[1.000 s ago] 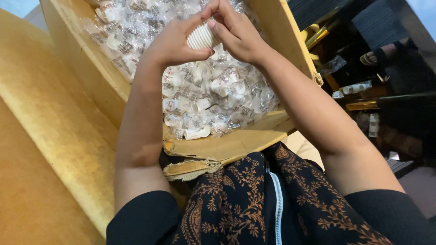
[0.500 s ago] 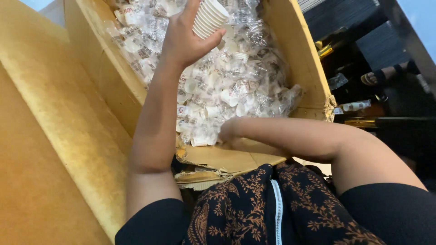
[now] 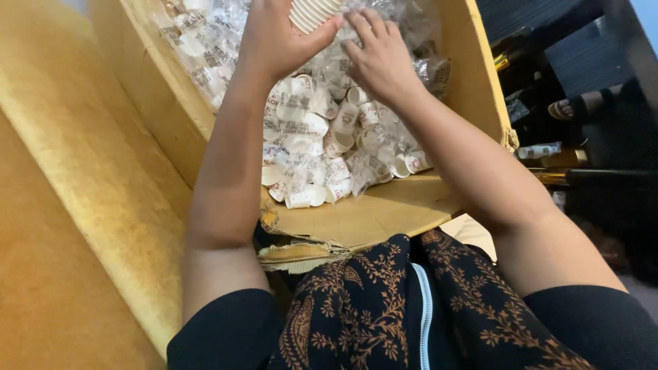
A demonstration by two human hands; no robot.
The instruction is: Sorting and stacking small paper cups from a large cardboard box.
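An open cardboard box (image 3: 384, 216) rests against my lap, filled with several small white paper cups in clear plastic wrap (image 3: 308, 144). My left hand (image 3: 274, 41) grips a stack of white ribbed paper cups (image 3: 312, 12) at the top edge of the view. My right hand (image 3: 377, 58) lies just beside it, fingers spread on the wrapped cups, its fingertips next to the stack. Part of the stack is cut off by the frame.
A yellow velvety sofa (image 3: 75, 185) fills the left side. To the right of the box are dark furniture, a small white bottle (image 3: 541, 151) and another person's foot in a sandal (image 3: 569, 108). My lap is covered by black patterned cloth (image 3: 384, 308).
My right hand has come up from the box's near edge to the cups beside my left hand. The left hand has kept the cup stack raised.
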